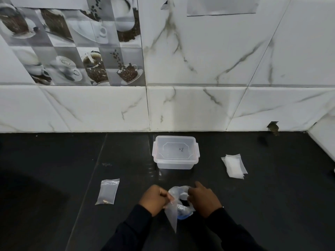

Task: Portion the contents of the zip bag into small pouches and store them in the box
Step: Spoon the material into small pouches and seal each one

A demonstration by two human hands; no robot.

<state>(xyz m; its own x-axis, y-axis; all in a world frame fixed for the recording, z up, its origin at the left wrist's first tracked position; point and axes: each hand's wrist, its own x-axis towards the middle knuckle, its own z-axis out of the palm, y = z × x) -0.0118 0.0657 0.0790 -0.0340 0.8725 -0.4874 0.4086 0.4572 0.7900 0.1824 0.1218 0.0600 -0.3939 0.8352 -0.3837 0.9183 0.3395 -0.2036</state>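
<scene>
Your left hand [155, 198] pinches a limp translucent small pouch [172, 214] by its top. Your right hand [203, 198] curls round the crumpled clear zip bag [178, 191]. Both are low over the black countertop [54, 169]. Just behind them stands the clear lidded plastic box [175, 151]. A stack of flat whitish pouches [234, 165] lies to the box's right. A clear flat pouch with a brown speck [107, 192] lies to your left.

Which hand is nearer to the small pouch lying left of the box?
Left. The left hand is just right of that pouch; the right hand is farther right, beyond the zip bag.
</scene>
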